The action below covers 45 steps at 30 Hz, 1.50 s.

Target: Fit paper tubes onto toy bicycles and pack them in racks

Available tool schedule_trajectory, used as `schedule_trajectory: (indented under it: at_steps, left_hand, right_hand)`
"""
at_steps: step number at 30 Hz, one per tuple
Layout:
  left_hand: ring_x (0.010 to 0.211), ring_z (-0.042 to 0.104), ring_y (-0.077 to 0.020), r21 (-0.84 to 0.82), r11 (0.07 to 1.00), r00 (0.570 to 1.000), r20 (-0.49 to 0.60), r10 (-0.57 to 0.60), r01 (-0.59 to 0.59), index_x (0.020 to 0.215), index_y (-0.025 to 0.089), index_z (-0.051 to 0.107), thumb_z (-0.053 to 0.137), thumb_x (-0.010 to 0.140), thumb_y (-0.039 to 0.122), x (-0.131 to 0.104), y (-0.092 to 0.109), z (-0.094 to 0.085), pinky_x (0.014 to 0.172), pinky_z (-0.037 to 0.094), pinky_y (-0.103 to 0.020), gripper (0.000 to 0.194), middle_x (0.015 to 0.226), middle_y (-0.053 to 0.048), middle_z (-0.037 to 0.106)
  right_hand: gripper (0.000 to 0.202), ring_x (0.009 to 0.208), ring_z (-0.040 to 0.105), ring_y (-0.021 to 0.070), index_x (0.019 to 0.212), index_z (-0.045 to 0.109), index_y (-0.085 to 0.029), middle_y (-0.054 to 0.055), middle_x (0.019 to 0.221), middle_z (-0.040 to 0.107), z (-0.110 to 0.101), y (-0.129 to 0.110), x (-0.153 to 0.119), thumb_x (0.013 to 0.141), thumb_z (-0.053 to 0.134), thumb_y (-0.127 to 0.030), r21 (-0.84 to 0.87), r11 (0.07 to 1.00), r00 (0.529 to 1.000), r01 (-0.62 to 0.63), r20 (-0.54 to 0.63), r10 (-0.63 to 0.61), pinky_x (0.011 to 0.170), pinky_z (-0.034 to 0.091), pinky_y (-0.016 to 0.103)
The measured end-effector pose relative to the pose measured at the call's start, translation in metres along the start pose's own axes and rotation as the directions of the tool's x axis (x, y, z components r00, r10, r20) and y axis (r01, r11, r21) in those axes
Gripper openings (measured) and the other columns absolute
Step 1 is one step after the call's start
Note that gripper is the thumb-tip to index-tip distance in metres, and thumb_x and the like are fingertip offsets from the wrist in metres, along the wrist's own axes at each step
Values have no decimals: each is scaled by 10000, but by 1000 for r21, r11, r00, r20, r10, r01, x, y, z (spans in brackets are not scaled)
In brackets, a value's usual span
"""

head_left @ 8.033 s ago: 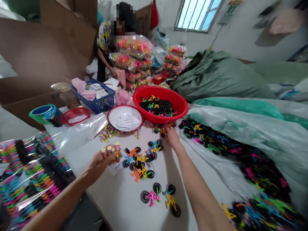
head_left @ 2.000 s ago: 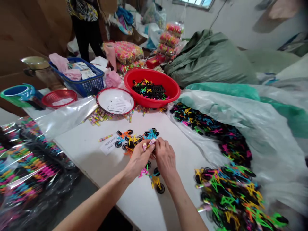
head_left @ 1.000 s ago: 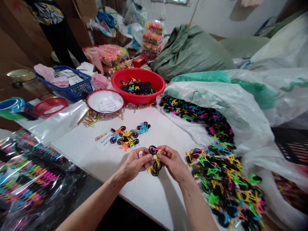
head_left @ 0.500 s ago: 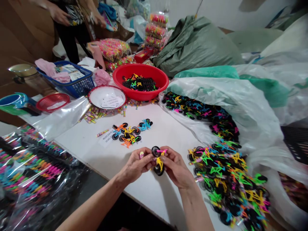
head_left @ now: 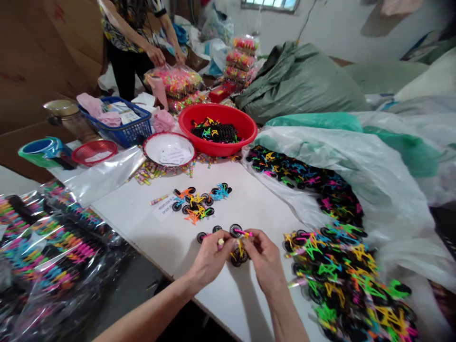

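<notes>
Above the white table (head_left: 149, 237), my left hand (head_left: 210, 259) and my right hand (head_left: 265, 259) pinch a small toy bicycle (head_left: 241, 246) with black wheels and pink and yellow parts between their fingertips. A short wrapped tube with a pale end (head_left: 220, 243) sticks up from between my left fingers. Just beyond that hand are two black wheels with a bit of pink (head_left: 201, 237); whether the hand touches them I cannot tell. Farther forward lies a small cluster of orange, yellow and blue toy bicycles (head_left: 195, 205). A big heap of toy bicycles (head_left: 345, 270) spreads to my right.
A red basin (head_left: 245, 143) with more toy bicycles stands at the back, beside a white bowl (head_left: 151, 148) with paper slips. Small wrapped tubes (head_left: 144, 173) lie near it. Bagged toys (head_left: 53, 251) fill the left. Behind, a co-worker's hands (head_left: 156, 56) grip a clear bag.
The view has tipped upward and shifted left. Two wheels with pink now show past my left hand. The co-worker's hands have come down onto the clear bag. My hands stay on the toy bicycle.
</notes>
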State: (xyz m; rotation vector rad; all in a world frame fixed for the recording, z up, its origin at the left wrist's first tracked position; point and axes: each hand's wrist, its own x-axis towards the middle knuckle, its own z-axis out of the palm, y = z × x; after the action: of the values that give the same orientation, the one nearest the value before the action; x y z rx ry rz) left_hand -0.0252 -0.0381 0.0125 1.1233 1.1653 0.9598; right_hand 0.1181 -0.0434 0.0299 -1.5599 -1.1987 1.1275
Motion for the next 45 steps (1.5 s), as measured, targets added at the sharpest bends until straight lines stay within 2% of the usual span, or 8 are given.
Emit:
schedule_trajectory:
  at_steps: [3,7,10,16,25,34,39,45]
  left_hand:
    - [414,415,-70,-150,984,992,97,-79,93,979,144,603,519,816,452,9,7,-16,404,278,-191,359,581,6,566]
    - [407,390,-39,-315,946,996,-28,-89,75,1070,136,523,581,793,423,20,7,-52,378,240,-166,403,630,19,540]
    - [582,543,-88,-387,921,999,34,-26,38,1192,163,434,641,766,324,21,3,-59,475,381,-191,501,831,-37,570]
    - [716,620,-175,-362,922,976,206,-67,140,1262,194,361,626,763,299,14,4,-67,555,471,-269,574,989,-99,560]
    - [529,435,-51,-337,939,997,-17,-73,63,1059,126,512,573,820,330,35,0,-95,459,290,-184,320,812,-54,609]
    - [561,418,-59,-318,948,993,-116,-29,-9,1013,118,548,565,823,405,41,3,-91,482,303,-185,344,760,-29,577]
    - [623,460,-56,-404,895,962,-259,87,-190,1212,183,450,676,741,345,85,41,-87,517,343,-167,547,853,-6,549]
    - [441,336,-5,-615,774,989,-84,126,-151,917,123,566,727,685,268,95,57,-76,387,202,-146,317,613,55,444]
  right_hand:
    - [359,683,583,207,921,623,-207,47,763,641,-81,-7,-2,716,589,-500,-312,950,998,-1,-66,-20,621,478,323]
    - [259,835,567,335,750,672,-206,123,828,634,-151,-17,23,643,584,-425,-860,511,944,7,-162,-286,811,415,521]
    - [303,944,543,292,993,642,-171,141,1000,604,-88,-24,69,735,495,-230,-923,313,886,223,58,-460,853,419,445]
    - [355,949,526,168,1047,621,-136,74,1043,593,70,-44,167,766,421,-52,-620,429,753,657,527,-393,824,394,260]
    - [226,573,523,113,834,612,-165,-7,673,605,37,-69,191,743,594,-371,-427,746,850,512,379,-366,546,394,223]
    - [300,459,457,80,751,574,-144,-31,536,525,56,-170,221,718,622,-438,-239,842,824,485,446,-348,431,349,201]
    - [316,473,479,76,772,559,-150,-30,579,556,60,-141,181,708,644,-448,-144,920,790,365,570,-225,437,373,191]
    - [338,461,463,76,867,576,-158,-47,546,530,42,-102,154,735,632,-464,-29,971,828,238,529,-187,444,358,196]
